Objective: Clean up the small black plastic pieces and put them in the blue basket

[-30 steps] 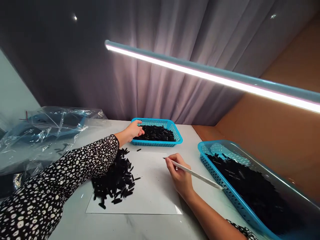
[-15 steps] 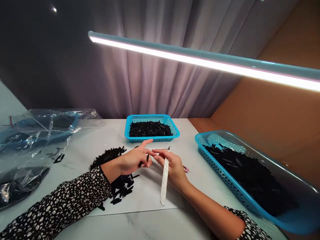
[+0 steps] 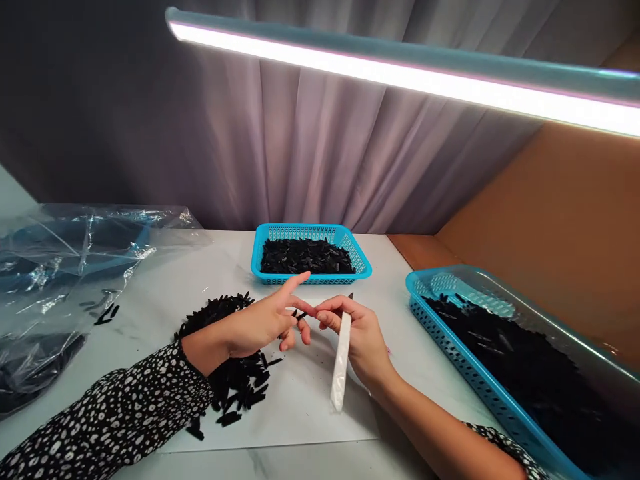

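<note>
A: Surface, nearest first?
B: Marbled table (image 3: 295, 463), white paper (image 3: 307, 420), black sticks (image 3: 243, 383) heaped on it.
A: Hands?
B: Right hand (image 3: 364, 339) clamped on a white-handled knife (image 3: 341, 367). Left hand (image 3: 265, 327): fingers curled on a loose stick (image 3: 299, 315), one stretched to the right fingertips.
A: Beyond?
B: Blue basket (image 3: 313, 278), filled; grey curtain (image 3: 320, 167).

From my remote seat I see black cloth with irregular white spots, some dark-centred: the left sleeve (image 3: 135, 410) ends just behind the left hand (image 3: 263, 327), the right sleeve (image 3: 507, 443) farther back from the right hand (image 3: 364, 337).
</note>
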Tool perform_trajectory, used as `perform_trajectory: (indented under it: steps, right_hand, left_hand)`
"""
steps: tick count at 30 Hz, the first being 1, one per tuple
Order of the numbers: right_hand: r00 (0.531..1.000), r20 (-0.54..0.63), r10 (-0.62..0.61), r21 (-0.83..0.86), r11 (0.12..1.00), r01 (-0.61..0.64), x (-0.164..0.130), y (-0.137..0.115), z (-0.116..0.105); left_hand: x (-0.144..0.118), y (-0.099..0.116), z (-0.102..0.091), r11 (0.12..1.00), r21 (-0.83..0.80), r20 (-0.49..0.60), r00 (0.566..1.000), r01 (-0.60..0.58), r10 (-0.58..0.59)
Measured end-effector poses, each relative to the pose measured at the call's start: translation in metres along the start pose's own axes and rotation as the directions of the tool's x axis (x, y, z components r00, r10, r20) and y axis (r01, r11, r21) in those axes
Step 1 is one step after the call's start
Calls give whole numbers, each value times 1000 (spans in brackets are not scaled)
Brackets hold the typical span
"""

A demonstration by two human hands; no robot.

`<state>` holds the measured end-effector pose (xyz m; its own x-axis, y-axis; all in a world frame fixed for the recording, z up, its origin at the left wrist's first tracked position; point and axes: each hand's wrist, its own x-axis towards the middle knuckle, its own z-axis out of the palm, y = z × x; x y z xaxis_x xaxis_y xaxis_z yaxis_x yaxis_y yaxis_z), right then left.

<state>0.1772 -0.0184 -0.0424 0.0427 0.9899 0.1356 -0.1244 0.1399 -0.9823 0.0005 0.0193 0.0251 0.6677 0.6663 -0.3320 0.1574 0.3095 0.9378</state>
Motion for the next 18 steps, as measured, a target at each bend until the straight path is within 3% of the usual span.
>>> perform_trajectory:
  steps: [7,9,13,18]
  right_hand:
    - [994,80,-67,-148,986,79,-1,-2,2]
    - [997,59,-45,-94,994,50,0,-3,2]
    - [999,-33,15,49,999,-13,0,-5,-1]
    - [993,-108,52,145,989,-36,1,-6,-2]
  left_hand:
    - [-3,4,5,999,-44,77,997,11,-7]
    - [-2,4,4,999,-53,51,999,10,-7]
    - [3,2,0,999,-11,-105,994,-35,34]
    - [11,-3,-2,999,-23,-135,991,-24,21]
